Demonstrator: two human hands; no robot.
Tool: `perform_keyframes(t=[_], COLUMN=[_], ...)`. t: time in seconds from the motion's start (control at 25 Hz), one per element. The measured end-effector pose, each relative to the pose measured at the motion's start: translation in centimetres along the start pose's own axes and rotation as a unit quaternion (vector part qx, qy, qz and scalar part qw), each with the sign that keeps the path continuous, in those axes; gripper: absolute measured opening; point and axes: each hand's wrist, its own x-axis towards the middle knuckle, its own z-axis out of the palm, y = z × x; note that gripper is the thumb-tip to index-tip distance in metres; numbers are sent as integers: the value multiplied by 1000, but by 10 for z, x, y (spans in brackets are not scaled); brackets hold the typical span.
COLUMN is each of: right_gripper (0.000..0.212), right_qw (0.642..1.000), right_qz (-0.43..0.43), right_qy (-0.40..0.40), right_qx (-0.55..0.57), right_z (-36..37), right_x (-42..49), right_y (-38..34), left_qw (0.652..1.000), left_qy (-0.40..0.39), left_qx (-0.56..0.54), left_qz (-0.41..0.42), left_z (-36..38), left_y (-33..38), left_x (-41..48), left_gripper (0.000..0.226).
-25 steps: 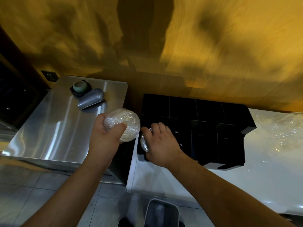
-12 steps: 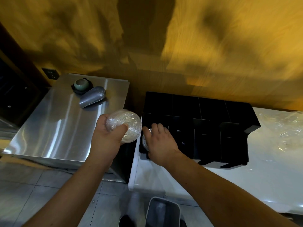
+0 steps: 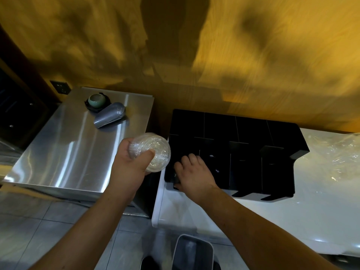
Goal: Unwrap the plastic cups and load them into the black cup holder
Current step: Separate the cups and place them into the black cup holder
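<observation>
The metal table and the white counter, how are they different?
The metal table is shiny silver steel; the white counter is glossy white. The metal table carries a small green cup and a grey scoop; the white counter carries the black cup holder and crumpled clear plastic wrap. The metal table is on the left, the white counter on the right. Both are flat tops against the yellow wall.

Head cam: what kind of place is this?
Probably a café or drinks-bar service counter: a black cup holder with divided slots on a white counter, a steel-topped unit beside it, and stacked clear plastic cups in the left hand.
</observation>
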Motion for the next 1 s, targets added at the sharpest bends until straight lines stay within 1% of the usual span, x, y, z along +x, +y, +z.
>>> perform_keyframes(t=[0.04,0.12,0.16,0.2,0.28,0.32,0.36,0.4,0.44,0.48,0.52,0.6,0.64,0.68,0.72,0.8,0.88,0.96,1.0], right_gripper=[50,52,52,46,27,19,17,20,26,30,36,59,69,75,75,65,56,56,59], right_qw=[1000,1000,1000,999,996,989,976,956,930,896,853,753,717,697,689,687,679,662,647], right_qz=[-4,-14,-21,-32,-47,-39,-15,25,76,121,152,170,174,176,176,182,189,194,198], right_qy=[-7,-15,-10,5,71,118,161,190,201,187,150,64,31,11,5,9,7,-1,-1], right_qx=[-4,-10,-7,1,40,84,147,220,297,383,477,632,674,695,703,704,710,724,737], right_z=[1,3,3,1,-4,-8,-12,-18,-25,-31,-37,-49,-52,-54,-56,-55,-54,-54,-54], right_x=[-1,-5,-7,-10,-17,-21,-26,-29,-32,-34,-35,-35,-33,-32,-31,-31,-32,-33,-32], right_y=[1,6,9,11,19,22,24,25,25,23,20,14,13,13,13,14,15,15,15], left_qw=[1000,1000,999,999,998,998,997,997,996,994,992,985,981,977,974,967,963,963,963], left_qy=[-5,-16,-24,-32,-44,-47,-51,-57,-64,-72,-83,-119,-141,-158,-170,-186,-194,-192,-191], left_qx=[-2,-11,-15,-17,-21,-24,-27,-28,-30,-34,-40,-50,-53,-57,-62,-71,-69,-59,-51], left_qz=[-3,-12,-17,-22,-33,-39,-46,-53,-62,-74,-88,-112,-122,-130,-140,-161,-174,-181,-183], left_z=[1,4,6,8,10,11,13,15,17,20,22,27,29,32,35,41,46,50,52], left_y=[1,3,4,5,5,4,4,3,1,0,-1,-3,-4,-5,-5,-5,-3,-3,-4], left_x=[-1,-3,-3,-4,-5,-5,-5,-5,-6,-6,-8,-10,-10,-11,-12,-14,-16,-18,-19], left_gripper=[43,40,37,34,33,33,34,35,37,40,42,43,44,47,51,60,64,64,63])
